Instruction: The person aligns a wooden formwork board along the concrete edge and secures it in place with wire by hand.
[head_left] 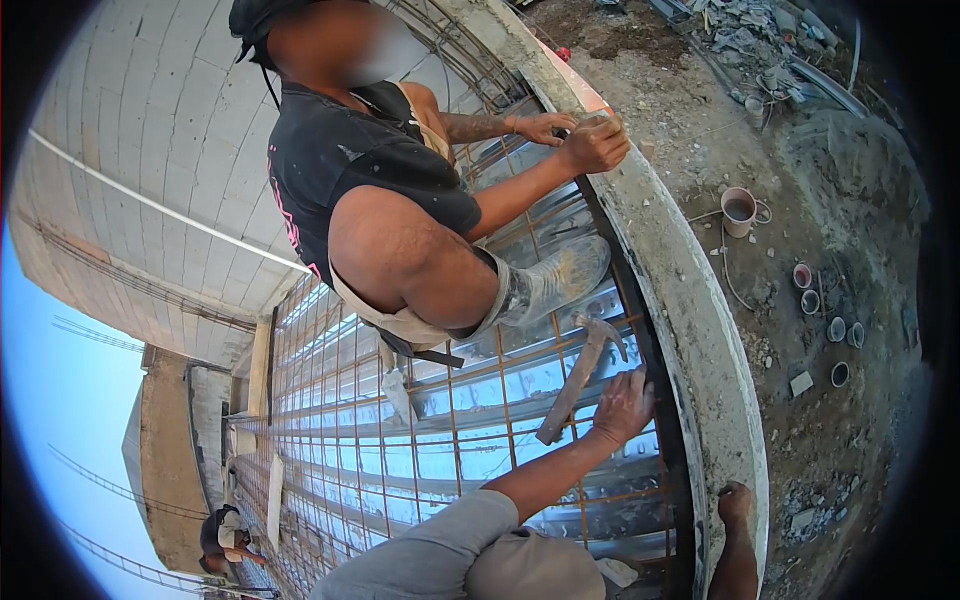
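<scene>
My left hand [625, 405] reaches down to the dark strip [672, 430] along the inner side of the concrete ledge [700, 330], its fingers slightly apart and touching the strip. Beside it, a hammer [578, 378] lies on the rusty rebar mesh [455, 400] over shiny metal decking. My right hand [735, 503] is curled closed at the outer part of the ledge; whatever it may hold is hidden.
A co-worker [370, 200] in a black shirt crouches ahead, hands at the ledge. Another person [225, 535] bends over the far mesh. Beyond the ledge, lower ground holds a mug-like bucket [739, 211], small pots and rubble. A block wall [150, 180] stands behind.
</scene>
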